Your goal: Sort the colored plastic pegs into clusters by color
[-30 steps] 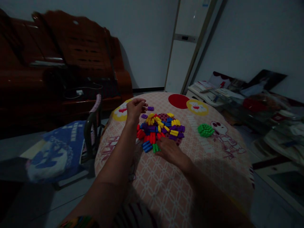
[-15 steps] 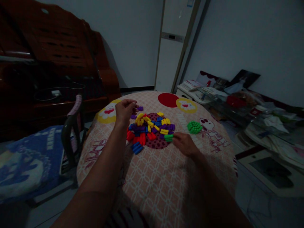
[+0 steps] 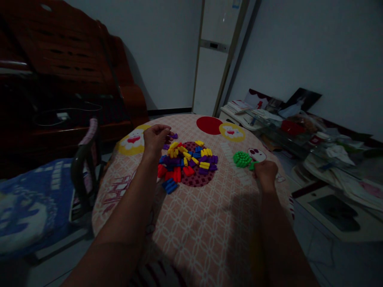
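Note:
My right hand pinches a green toy block at the right side of the table, beside a cluster of green blocks. My left hand hovers at the left edge of the mixed pile, fingers loosely bent and apart, with nothing visible in them. Just past its fingertips lies a purple block. The pile holds yellow blocks, red blocks, purple blocks and blue blocks, the last nearest to me.
A patterned cloth covers the round table. To the left stand a chair with a blue cover and a wooden sofa. On the right, a cluttered glass-topped stand runs along the wall. A tall white cabinet unit stands behind.
My right hand has carried the green block from the pile's right edge rightward to the green cluster. My left hand stays nearly in place. The view has shifted slightly.

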{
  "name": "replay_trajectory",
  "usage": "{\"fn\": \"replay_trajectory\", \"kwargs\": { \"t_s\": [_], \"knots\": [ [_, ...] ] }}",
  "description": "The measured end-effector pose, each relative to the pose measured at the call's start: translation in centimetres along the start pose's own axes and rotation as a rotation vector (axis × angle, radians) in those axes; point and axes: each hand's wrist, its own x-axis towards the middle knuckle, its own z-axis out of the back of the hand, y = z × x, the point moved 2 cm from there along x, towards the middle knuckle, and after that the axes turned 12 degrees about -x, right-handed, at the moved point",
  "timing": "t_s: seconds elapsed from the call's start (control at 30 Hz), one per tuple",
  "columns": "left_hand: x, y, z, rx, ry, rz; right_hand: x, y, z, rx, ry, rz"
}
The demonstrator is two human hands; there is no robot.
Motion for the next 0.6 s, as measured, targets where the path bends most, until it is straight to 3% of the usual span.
{"fn": "replay_trajectory", "kwargs": {
  "t_s": [0.13,0.3,0.47,0.6],
  "knots": [
    [0.1,-0.1,0.1,-0.001,-0.010,0.005,0.4,0.2,-1.1,0.229,0.110,-0.207],
    [0.1,-0.2,0.3,-0.003,-0.028,0.003,0.6,-0.6,-1.4,0.259,0.079,-0.221],
    [0.2,-0.1,0.2,-0.007,-0.016,0.004,0.5,-0.5,-2.8,0.425,0.161,-0.239],
    [0.4,-0.1,0.5,-0.023,-0.004,-0.014,0.5,-0.8,-3.0,0.401,0.141,-0.234]
  ]
}}
